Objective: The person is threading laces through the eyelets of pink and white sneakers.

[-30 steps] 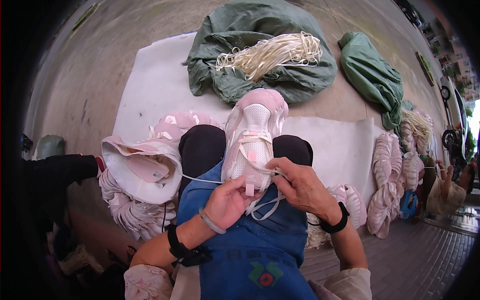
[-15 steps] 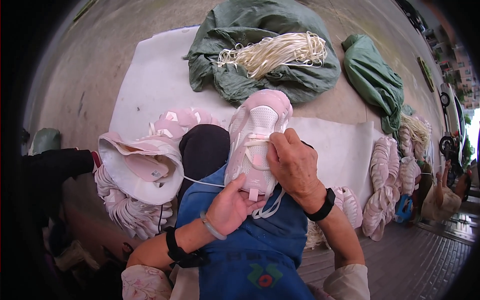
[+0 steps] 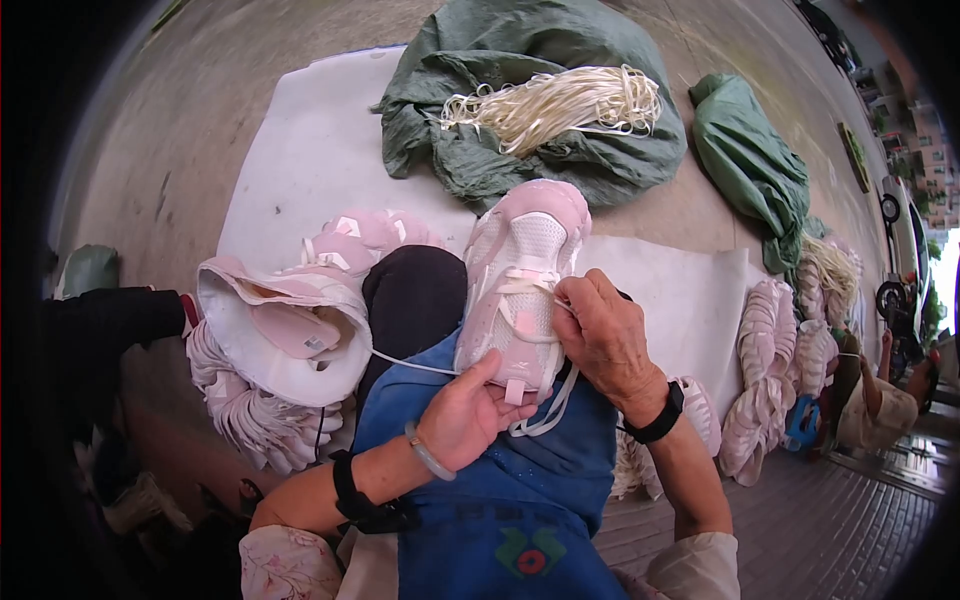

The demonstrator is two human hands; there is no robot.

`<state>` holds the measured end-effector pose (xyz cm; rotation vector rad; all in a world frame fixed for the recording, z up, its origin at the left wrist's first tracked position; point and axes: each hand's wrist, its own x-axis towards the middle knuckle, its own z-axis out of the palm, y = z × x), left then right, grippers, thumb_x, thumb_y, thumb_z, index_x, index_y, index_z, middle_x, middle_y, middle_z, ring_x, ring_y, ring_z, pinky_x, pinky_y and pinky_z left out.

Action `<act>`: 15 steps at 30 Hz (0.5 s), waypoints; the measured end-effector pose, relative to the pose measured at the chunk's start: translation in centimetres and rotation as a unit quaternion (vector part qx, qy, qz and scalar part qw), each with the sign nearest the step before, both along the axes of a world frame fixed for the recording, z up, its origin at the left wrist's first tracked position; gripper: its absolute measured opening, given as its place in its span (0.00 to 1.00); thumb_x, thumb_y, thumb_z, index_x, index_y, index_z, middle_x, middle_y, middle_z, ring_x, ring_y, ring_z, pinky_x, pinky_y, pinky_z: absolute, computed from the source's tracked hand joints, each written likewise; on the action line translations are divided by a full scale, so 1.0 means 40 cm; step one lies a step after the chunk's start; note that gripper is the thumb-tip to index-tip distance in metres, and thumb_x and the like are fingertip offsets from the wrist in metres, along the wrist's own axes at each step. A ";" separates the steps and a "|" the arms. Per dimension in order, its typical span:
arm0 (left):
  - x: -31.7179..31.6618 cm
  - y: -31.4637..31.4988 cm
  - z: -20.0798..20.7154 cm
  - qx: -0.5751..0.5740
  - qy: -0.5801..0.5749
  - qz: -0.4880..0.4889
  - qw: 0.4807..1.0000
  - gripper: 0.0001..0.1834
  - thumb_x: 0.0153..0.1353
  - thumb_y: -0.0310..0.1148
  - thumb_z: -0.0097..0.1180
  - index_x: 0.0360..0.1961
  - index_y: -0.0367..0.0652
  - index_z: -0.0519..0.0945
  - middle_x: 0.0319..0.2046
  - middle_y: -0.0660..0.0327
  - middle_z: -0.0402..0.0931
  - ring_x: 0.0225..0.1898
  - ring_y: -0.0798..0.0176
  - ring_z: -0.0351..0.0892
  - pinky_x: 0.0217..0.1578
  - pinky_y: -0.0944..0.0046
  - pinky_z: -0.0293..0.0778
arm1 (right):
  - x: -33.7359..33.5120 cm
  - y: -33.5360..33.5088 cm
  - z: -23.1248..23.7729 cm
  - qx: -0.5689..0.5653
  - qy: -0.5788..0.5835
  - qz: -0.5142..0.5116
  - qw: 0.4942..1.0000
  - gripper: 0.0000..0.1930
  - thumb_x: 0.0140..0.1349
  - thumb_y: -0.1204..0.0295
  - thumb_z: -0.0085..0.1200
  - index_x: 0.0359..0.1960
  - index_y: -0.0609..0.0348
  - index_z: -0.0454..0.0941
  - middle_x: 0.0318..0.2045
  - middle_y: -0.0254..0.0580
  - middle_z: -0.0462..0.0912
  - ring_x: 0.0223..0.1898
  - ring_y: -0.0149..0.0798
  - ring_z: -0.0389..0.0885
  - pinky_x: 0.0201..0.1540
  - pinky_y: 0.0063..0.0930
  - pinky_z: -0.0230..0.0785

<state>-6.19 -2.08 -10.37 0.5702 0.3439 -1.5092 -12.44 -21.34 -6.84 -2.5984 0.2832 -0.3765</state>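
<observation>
A pale pink and white shoe upper (image 3: pixel 520 240) lies across my lap, its rounded toe pointing away from me. Cream lace (image 3: pixel 527 283) crosses the tongue area in a few rows. My left hand (image 3: pixel 468 410) grips the near end of the upper, thumb on top and fingers underneath, beside the small pink pull tab (image 3: pixel 515 391). At the upper's right edge, my right hand (image 3: pixel 602 335) pinches the shoelace between thumb and forefinger; its fingertips partly hide the lace. Loose lace ends (image 3: pixel 548 415) hang below the upper, and a lace also trails off to the left.
A white-lined pink upper (image 3: pixel 345 385) stands on a stack of uppers (image 3: pixel 235 395) to the left. Ahead, a green sack (image 3: pixel 430 130) bears a bundle of cream laces (image 3: pixel 560 105). More strung uppers (image 3: pixel 765 360) and another green sack (image 3: pixel 750 150) are at the right.
My right hand has shifted slightly right and down along the upper's edge, still pinching the lace. The left hand keeps its hold. The whole view has moved a little.
</observation>
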 end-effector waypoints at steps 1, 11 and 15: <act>0.000 0.001 0.002 0.000 0.000 0.000 1.000 0.28 0.72 0.46 0.38 0.67 0.41 0.57 0.60 0.51 0.66 0.60 0.50 0.69 0.60 0.52 0.65 | 0.000 0.001 0.006 0.004 0.008 0.008 1.000 0.12 0.52 0.77 0.57 0.38 0.59 0.71 0.29 0.45 0.72 0.28 0.50 0.77 0.29 0.39 0.71; -0.003 0.002 0.012 0.008 -0.009 0.034 0.999 0.26 0.72 0.44 0.39 0.65 0.40 0.59 0.58 0.51 0.68 0.58 0.53 0.71 0.61 0.52 0.66 | 0.031 0.032 0.027 0.007 0.004 -0.053 0.999 0.09 0.55 0.75 0.55 0.37 0.57 0.72 0.28 0.43 0.73 0.25 0.49 0.77 0.28 0.38 0.71; -0.006 0.006 0.011 -0.010 0.005 0.039 0.999 0.25 0.72 0.42 0.41 0.63 0.38 0.61 0.56 0.53 0.70 0.55 0.57 0.73 0.58 0.55 0.68 | 0.047 0.025 0.018 -0.061 0.033 -0.028 0.997 0.10 0.54 0.77 0.57 0.38 0.57 0.73 0.28 0.43 0.73 0.25 0.48 0.77 0.27 0.38 0.69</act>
